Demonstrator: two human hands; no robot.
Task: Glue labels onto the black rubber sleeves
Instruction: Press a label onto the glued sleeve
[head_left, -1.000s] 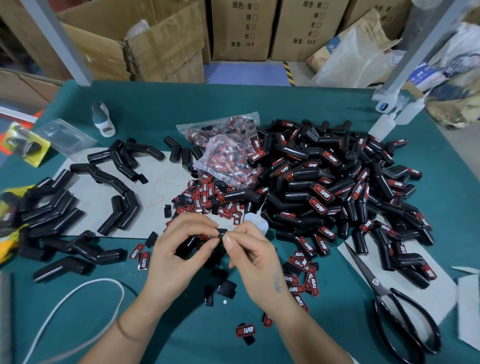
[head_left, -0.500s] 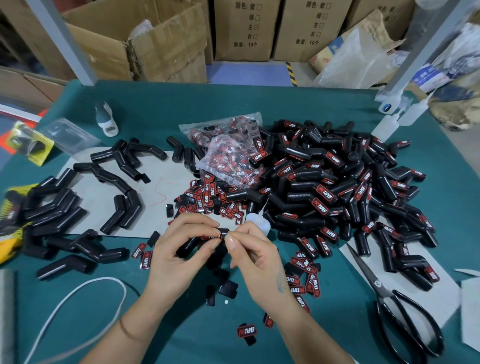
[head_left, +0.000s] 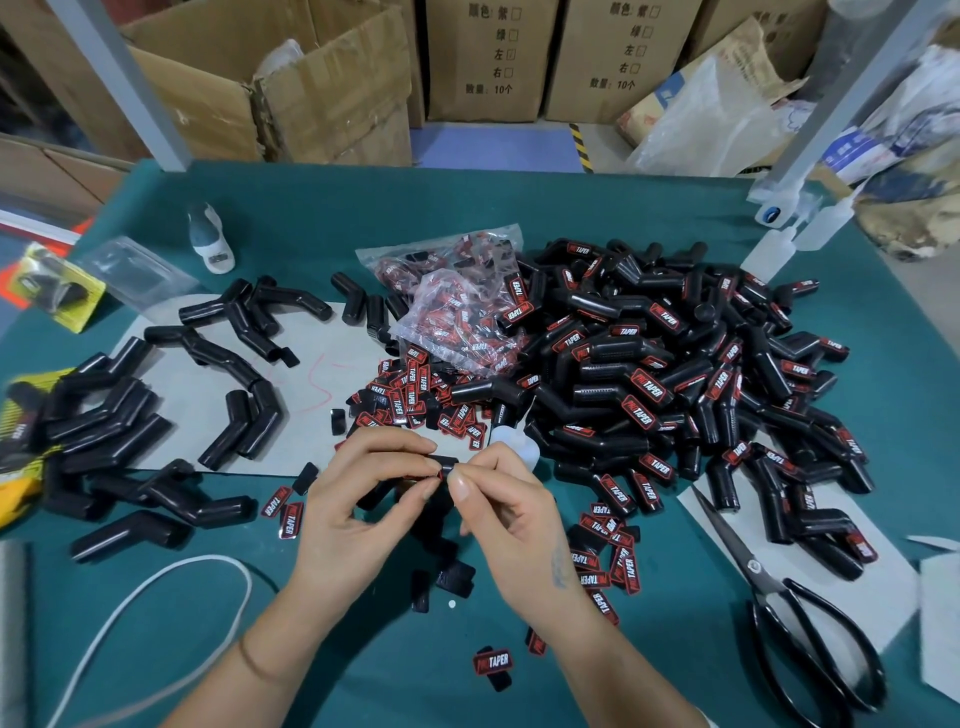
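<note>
Both hands pinch one black sleeve (head_left: 445, 461) (label edge barely visible): left hand (head_left: 358, 499) and right hand (head_left: 511, 512), near the scissors' (head_left: 779, 597) left, fingertips together

The rubber sleeves (head_left: 613, 358) are glossy black; their labels (head_left: 492, 661) are red and black with white lettering. The table (head_left: 571, 208) is teal, the scissors (head_left: 810, 644) black-handled, the cord (head_left: 156, 587) seemingly white
</note>
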